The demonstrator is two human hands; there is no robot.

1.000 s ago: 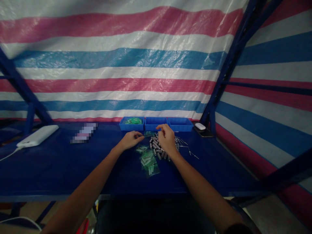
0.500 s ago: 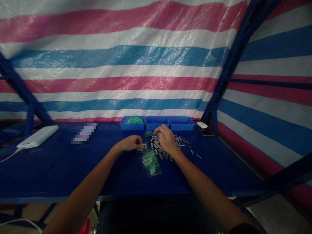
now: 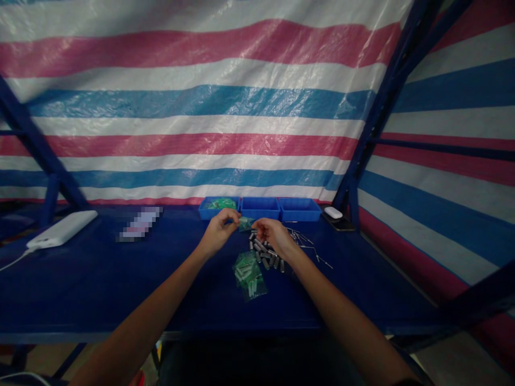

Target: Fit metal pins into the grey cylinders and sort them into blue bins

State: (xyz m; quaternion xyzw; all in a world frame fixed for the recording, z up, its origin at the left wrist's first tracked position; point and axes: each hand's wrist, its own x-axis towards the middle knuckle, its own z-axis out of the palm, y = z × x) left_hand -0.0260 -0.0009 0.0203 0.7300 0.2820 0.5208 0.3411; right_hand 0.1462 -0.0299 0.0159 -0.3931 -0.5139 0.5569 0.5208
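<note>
My left hand (image 3: 219, 231) is raised just in front of the blue trays, thumb and forefinger pinched at the edge of a small clear plastic bag (image 3: 245, 223) with a greenish tint. Facing it, my right hand (image 3: 276, 236) hovers over a heap of short grey metal cylinders (image 3: 265, 256). Its fingers are curled in, and what they hold, if anything, is too small to make out. Nearer to me lie several overlapping green-tinted bags (image 3: 248, 271) with pale cylindrical pieces inside.
Three blue trays line the back: the left tray (image 3: 204, 214) contains green bags. Thin metal rods (image 3: 308, 238) lie right of the heap. A white power bank (image 3: 62, 229) with a cable and a blurred phone-like item (image 3: 140, 222) are leftward. A white case (image 3: 333, 213) rests on a dark phone (image 3: 345, 225).
My left hand has risen away from me, and the bag under its fingers has left its spot beside the heap. My right hand has dropped slightly, its fingers turned toward the left hand.
</note>
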